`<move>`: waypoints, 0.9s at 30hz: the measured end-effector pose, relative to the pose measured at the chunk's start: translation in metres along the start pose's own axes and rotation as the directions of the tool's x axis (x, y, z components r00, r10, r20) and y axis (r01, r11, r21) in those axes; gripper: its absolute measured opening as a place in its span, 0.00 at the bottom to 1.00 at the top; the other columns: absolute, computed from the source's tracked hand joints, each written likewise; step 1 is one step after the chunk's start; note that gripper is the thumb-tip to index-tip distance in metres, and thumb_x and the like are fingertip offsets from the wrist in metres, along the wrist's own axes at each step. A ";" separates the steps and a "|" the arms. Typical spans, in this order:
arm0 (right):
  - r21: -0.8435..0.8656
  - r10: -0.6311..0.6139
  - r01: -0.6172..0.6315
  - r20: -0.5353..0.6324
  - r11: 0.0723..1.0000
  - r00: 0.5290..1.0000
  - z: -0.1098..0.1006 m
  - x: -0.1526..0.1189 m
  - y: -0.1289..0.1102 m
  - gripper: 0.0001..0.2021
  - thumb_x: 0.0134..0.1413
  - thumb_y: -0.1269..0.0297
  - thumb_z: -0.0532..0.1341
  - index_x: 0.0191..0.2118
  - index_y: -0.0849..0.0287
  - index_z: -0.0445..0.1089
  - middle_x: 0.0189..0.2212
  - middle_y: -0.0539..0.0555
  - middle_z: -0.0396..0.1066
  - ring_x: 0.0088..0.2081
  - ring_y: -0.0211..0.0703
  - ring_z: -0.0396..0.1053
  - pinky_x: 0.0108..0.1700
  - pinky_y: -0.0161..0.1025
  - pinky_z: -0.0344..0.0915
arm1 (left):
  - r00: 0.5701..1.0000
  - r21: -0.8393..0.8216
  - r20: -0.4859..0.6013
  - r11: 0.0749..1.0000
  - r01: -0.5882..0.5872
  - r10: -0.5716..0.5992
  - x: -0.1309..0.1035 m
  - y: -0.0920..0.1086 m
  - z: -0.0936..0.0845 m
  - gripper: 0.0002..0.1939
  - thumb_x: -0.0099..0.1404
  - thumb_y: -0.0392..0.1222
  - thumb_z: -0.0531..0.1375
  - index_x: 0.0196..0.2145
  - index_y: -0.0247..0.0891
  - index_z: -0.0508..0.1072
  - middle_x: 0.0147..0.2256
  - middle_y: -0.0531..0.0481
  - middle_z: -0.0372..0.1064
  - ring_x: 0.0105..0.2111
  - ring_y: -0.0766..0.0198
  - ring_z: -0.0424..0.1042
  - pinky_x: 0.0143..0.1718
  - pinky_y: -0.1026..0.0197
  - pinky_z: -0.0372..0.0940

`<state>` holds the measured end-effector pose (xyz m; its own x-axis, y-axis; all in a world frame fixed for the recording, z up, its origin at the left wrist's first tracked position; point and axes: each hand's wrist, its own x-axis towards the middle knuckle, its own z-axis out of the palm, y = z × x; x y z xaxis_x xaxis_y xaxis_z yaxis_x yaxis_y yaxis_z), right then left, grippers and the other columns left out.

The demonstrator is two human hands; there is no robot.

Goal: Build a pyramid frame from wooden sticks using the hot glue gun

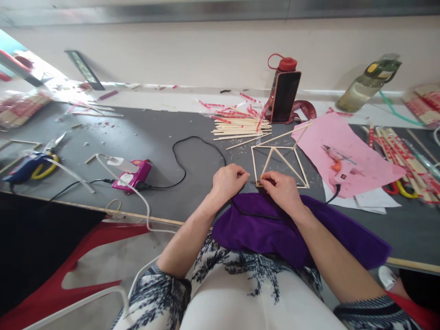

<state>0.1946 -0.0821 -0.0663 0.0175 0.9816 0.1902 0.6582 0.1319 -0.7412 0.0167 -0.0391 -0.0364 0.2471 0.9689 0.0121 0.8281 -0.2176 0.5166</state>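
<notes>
A frame of thin wooden sticks (pixel 279 147) lies on the grey table, with sticks joined in triangles and one corner raised at the back. My right hand (pixel 282 189) pinches its near left corner between thumb and fingertips. Just left of that corner, my left hand (pixel 229 182) is closed with its fingertips together; anything in them is too small to make out. Below both hands a purple cloth (pixel 261 229) drapes over the table edge, with a black cable across it.
Loose sticks (pixel 240 129) lie behind the frame, near a red-capped bottle (pixel 288 64) and a phone (pixel 287 97). At right, a glue gun (pixel 343 170) rests on pink paper (pixel 319 137). A purple power strip (pixel 134 176) and its cables lie at left.
</notes>
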 end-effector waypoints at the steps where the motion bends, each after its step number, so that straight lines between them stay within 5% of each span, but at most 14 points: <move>1: 0.001 0.001 -0.001 0.003 1.000 1.000 0.000 0.000 0.000 0.06 0.52 0.65 0.59 0.32 0.55 0.74 0.29 0.51 0.76 0.28 0.41 0.71 0.33 0.37 0.64 | 0.999 -0.021 -0.026 0.999 -0.025 0.025 0.000 0.000 0.000 0.11 0.61 0.45 0.57 0.32 0.40 0.79 0.34 0.50 0.76 0.32 0.65 0.72 0.33 0.65 0.62; 8: -0.005 0.000 0.000 0.008 1.000 1.000 -0.001 -0.001 -0.002 0.05 0.52 0.66 0.60 0.33 0.55 0.74 0.29 0.51 0.76 0.28 0.41 0.71 0.33 0.37 0.64 | 0.950 -0.087 0.054 0.949 -0.302 0.308 -0.004 -0.002 0.001 0.13 0.62 0.39 0.55 0.36 0.43 0.80 0.35 0.51 0.74 0.35 0.67 0.72 0.36 0.67 0.62; 13: -0.033 -0.022 0.022 0.006 0.999 1.000 -0.001 -0.001 -0.002 0.06 0.53 0.66 0.59 0.33 0.55 0.75 0.29 0.52 0.76 0.30 0.42 0.72 0.34 0.37 0.64 | 0.940 -0.061 0.110 0.946 -0.318 0.323 -0.005 0.001 0.005 0.14 0.65 0.40 0.53 0.40 0.44 0.79 0.37 0.51 0.73 0.36 0.67 0.72 0.37 0.66 0.63; 21: -0.024 -0.047 0.047 -0.007 0.999 0.999 -0.003 -0.001 -0.003 0.06 0.54 0.67 0.59 0.33 0.55 0.75 0.32 0.52 0.77 0.36 0.44 0.74 0.41 0.39 0.65 | 0.964 -0.161 -0.097 0.952 -0.261 0.248 -0.002 -0.004 0.007 0.21 0.62 0.41 0.58 0.53 0.40 0.70 0.43 0.49 0.70 0.28 0.71 0.67 0.36 0.65 0.65; 27: -0.016 -0.019 0.019 -0.009 1.000 1.000 -0.003 -0.001 -0.006 0.07 0.54 0.66 0.59 0.33 0.56 0.75 0.32 0.53 0.77 0.35 0.45 0.73 0.39 0.39 0.65 | 0.957 -0.211 -0.135 0.936 -0.282 0.258 -0.002 -0.006 0.008 0.19 0.63 0.39 0.57 0.52 0.38 0.70 0.44 0.49 0.69 0.26 0.74 0.67 0.36 0.66 0.65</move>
<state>0.1936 -0.0842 -0.0602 0.0118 0.9776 0.2104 0.6706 0.1483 -0.7268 0.0150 -0.0405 -0.0462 0.3817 0.8868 0.2606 0.5991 -0.4521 0.6609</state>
